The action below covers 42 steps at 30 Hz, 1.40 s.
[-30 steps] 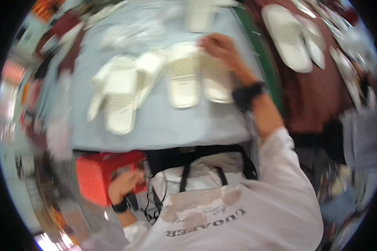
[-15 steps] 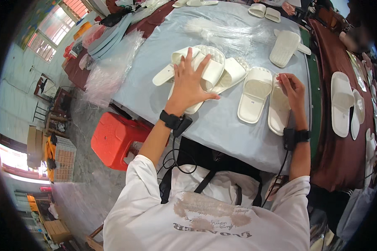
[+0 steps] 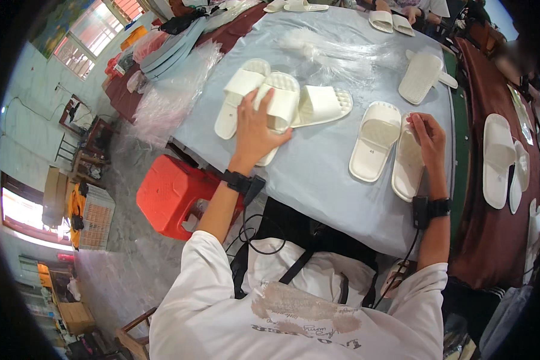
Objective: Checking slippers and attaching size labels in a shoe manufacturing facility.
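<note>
My left hand (image 3: 258, 133) grips a white slipper (image 3: 282, 91), with thumb and fingers around its strap. Left of it a second white slipper (image 3: 228, 117) lies with its toe away from me; to the right, another slipper (image 3: 323, 105) points sideways, its toe end to the right. My right hand (image 3: 431, 138) is closed in a pinch over the upper part of a white slipper (image 3: 408, 174) near the table's right side; whatever is between the fingertips is hidden. Beside that one rests a matching slipper (image 3: 372, 153), strap side up.
Clear plastic bags (image 3: 324, 51) lie on the pale blue cloth (image 3: 324, 168). An upturned slipper (image 3: 422, 78) is farther right. More slippers (image 3: 496, 159) sit on the brown cloth. A red stool (image 3: 171, 192) stands by the near left edge. Other people are at the far side.
Under my left hand the slippers have spread: the left one now stands straighter beside the gripped one, and the right one has turned more sideways. My right hand stays at its slipper.
</note>
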Each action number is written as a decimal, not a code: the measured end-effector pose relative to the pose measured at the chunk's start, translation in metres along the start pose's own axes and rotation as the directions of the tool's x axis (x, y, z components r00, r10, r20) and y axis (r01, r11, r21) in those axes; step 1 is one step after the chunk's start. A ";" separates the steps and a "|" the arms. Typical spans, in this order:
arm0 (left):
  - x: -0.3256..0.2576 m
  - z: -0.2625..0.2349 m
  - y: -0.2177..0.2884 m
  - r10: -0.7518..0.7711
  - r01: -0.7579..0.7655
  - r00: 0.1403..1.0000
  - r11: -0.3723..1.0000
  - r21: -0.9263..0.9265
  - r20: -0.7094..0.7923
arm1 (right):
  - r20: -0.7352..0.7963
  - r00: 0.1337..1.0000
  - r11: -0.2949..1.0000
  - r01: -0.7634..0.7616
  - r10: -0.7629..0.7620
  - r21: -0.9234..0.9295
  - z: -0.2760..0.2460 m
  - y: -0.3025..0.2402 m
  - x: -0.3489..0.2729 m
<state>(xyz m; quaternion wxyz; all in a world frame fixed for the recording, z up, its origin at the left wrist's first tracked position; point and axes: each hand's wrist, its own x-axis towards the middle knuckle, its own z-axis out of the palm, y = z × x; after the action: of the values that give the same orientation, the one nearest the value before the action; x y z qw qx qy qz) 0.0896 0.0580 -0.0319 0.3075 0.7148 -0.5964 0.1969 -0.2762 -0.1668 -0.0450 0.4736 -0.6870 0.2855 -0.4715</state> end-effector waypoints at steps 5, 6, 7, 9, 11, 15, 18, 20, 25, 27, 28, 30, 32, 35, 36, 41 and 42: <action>0.001 -0.010 -0.034 -0.073 0.073 0.997 0.997 -0.004 0.037 | 0.002 0.999 0.998 -0.033 0.033 0.045 0.001 0.001 0.001; 0.005 -0.013 -0.038 -0.068 0.069 0.996 0.998 -0.013 0.061 | 0.002 1.000 0.999 -0.007 0.007 0.049 0.002 0.001 0.001; 0.008 -0.016 -0.039 -0.111 0.114 0.986 0.993 -0.012 0.127 | 0.008 1.000 0.999 -0.010 0.010 0.045 0.001 0.001 0.001; 0.017 -0.026 -0.037 -0.109 0.105 0.987 0.994 0.043 0.120 | 0.004 0.998 0.998 -0.055 0.055 0.031 0.000 0.001 0.002; 0.026 -0.032 -0.028 -0.152 0.136 0.977 0.985 0.105 0.152 | 0.005 0.998 0.997 -0.064 0.063 0.031 -0.001 0.001 0.002; 0.040 -0.015 0.007 -0.058 -0.006 0.982 0.941 0.337 0.180 | -0.004 0.999 0.999 -0.046 0.046 0.023 -0.002 0.000 0.002; 0.049 0.015 0.025 0.267 -0.273 0.932 0.962 -0.009 0.244 | 0.000 1.000 1.000 -0.002 0.002 -0.026 -0.002 -0.002 0.001; 0.050 0.025 0.028 0.328 -0.327 0.875 0.943 -0.066 0.355 | -0.004 1.000 0.999 -0.022 0.022 -0.047 -0.003 -0.003 0.000; 0.042 0.022 0.013 0.239 -0.259 0.907 0.966 0.011 0.348 | 0.008 1.000 1.000 0.011 -0.011 -0.027 -0.005 0.001 0.000; 0.042 0.019 0.002 0.209 -0.246 0.911 0.967 0.063 0.355 | -0.012 1.000 1.000 0.009 -0.010 -0.018 -0.005 0.003 0.001; 0.043 0.019 -0.004 0.182 -0.233 0.910 0.968 0.096 0.372 | -0.015 1.000 1.000 -0.002 0.001 -0.006 -0.006 0.005 0.001; 0.044 0.022 -0.014 0.153 -0.217 0.909 0.968 0.127 0.389 | -0.012 1.000 1.000 0.018 -0.018 0.004 -0.006 0.006 0.001; 0.048 0.027 -0.022 0.157 -0.216 0.927 0.966 0.145 0.340 | -0.012 1.000 1.000 -0.015 0.015 0.013 -0.005 0.005 0.001; 0.059 0.037 -0.023 0.075 -0.177 0.949 0.931 0.320 0.307 | -0.010 1.000 0.999 -0.023 0.023 0.022 -0.004 0.002 0.001; 0.065 0.040 -0.021 0.133 -0.205 0.962 0.928 0.311 0.238 | -0.011 1.000 1.000 -0.020 0.020 0.019 -0.004 0.001 0.001; 0.102 0.078 0.006 -0.072 0.027 0.961 0.985 0.171 0.266 | -0.035 0.998 0.998 -0.052 0.053 0.021 -0.003 -0.001 -0.001; 0.111 0.090 0.011 -0.094 0.048 0.947 0.987 0.153 0.306 | -0.028 0.998 0.997 -0.048 0.050 0.059 -0.002 -0.001 -0.001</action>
<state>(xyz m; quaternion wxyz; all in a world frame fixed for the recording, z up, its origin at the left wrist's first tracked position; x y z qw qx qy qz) 0.0948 -0.0849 -0.0241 0.1639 0.7783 -0.5956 0.1124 -0.2788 -0.1668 -0.0441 0.5006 -0.6585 0.2955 -0.4779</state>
